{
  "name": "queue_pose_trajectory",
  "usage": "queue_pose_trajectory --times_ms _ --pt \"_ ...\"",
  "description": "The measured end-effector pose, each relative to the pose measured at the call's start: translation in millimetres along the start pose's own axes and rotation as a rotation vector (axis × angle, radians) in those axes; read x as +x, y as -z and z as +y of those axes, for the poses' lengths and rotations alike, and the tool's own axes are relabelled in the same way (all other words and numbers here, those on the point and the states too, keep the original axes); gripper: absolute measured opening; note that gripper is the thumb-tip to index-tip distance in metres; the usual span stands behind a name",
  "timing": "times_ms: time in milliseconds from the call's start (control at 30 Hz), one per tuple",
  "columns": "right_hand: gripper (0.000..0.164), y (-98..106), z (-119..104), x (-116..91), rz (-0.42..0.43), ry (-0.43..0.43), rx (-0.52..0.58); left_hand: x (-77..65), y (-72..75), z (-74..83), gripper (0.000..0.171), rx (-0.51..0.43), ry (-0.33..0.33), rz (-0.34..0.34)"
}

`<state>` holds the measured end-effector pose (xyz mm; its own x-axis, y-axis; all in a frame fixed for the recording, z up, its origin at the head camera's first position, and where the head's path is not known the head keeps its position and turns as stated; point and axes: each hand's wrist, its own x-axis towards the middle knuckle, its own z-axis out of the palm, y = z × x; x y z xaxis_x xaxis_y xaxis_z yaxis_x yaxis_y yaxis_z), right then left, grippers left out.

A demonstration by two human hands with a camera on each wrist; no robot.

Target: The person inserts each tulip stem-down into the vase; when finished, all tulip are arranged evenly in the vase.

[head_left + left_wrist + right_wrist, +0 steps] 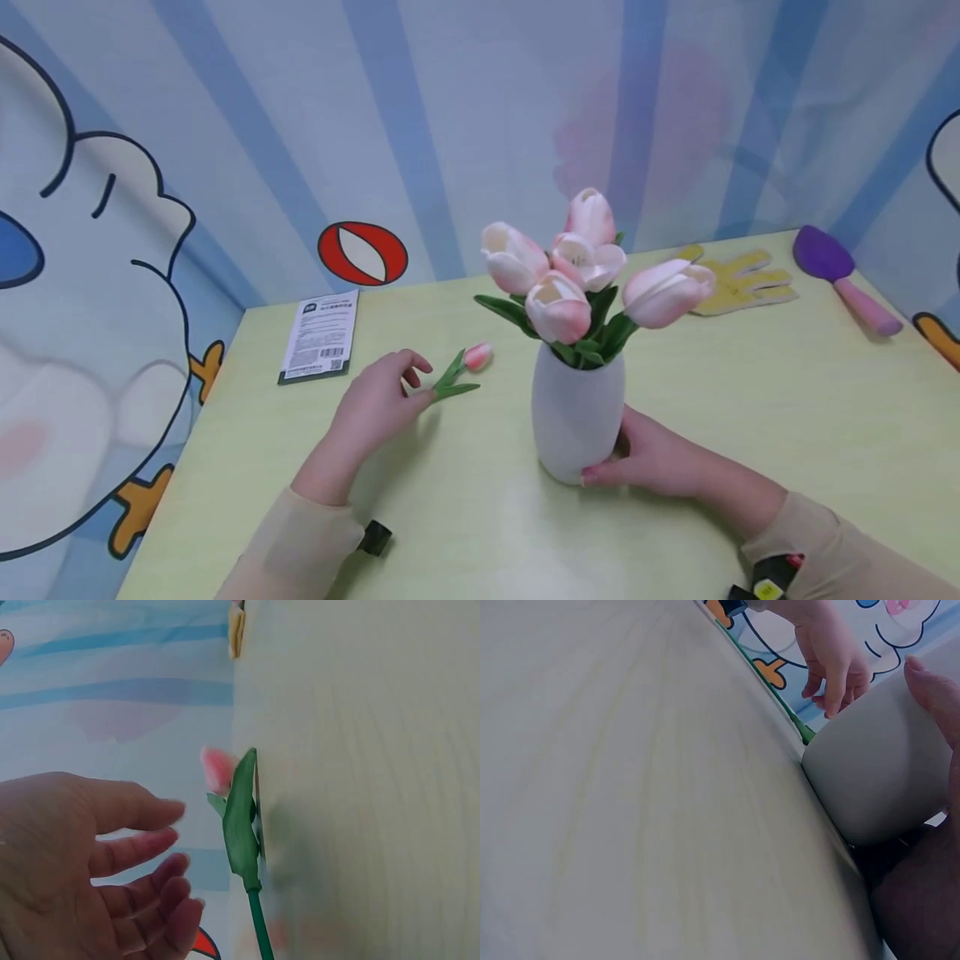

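A single pink tulip [477, 357] lies on the table, its green stem partly hidden by my left hand [382, 396]. In the left wrist view, loosely bent fingers [139, 862] hover beside the tulip's green leaf [241, 825], with a gap between them and nothing held. To the right stands a white vase [577, 417], upright on the table, with several pale pink tulips [558, 308] in it. My right hand [663, 458] grips the vase low on its right side. Close up in the right wrist view, a thumb [937, 694] lies along the vase wall [877, 772].
A white printed packet [321, 337] lies at the table's back left. Toward the back right are a yellow glove [742, 283] and a small trowel [847, 279] with purple blade and pink handle. A cartoon-printed curtain [480, 125] borders the pale yellow table [465, 533].
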<state>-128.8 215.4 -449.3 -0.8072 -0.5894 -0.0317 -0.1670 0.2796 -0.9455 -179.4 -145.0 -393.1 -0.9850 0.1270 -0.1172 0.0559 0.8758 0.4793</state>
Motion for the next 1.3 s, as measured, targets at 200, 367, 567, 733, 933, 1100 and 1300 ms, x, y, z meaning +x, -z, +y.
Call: queue_pose_trajectory --times_ms 200,367,567,733,933,1100,1300 --pt "0.082 -0.2 -1.6 0.1 -0.004 -0.008 0.005 1.4 0.3 -4.4 0.026 0.168 0.032 -0.037" --pt "0.083 -0.7 -1.0 0.2 -0.004 -0.015 0.008 1.8 1.8 -7.2 0.022 0.231 0.076 -0.092" --pt "0.083 -0.8 0.1 0.5 0.001 -0.021 -0.005 4.0 -1.7 -12.6 0.021 0.260 0.048 -0.174" --pt "0.083 -1.1 0.6 0.8 0.003 -0.016 -0.001 3.6 -3.8 -13.8 0.020 0.281 0.008 -0.194" --pt "0.083 -1.6 0.5 1.8 0.005 -0.012 0.004 2.7 -3.2 -15.3 0.019 0.303 0.011 -0.226" --pt "0.082 -1.6 -0.9 1.9 -0.003 -0.016 0.000 3.0 -3.3 -14.7 0.022 0.294 0.015 -0.260" --pt "0.080 -0.6 -1.8 1.8 -0.010 -0.006 -0.007 1.9 -3.1 -11.8 0.024 0.299 0.009 -0.295"
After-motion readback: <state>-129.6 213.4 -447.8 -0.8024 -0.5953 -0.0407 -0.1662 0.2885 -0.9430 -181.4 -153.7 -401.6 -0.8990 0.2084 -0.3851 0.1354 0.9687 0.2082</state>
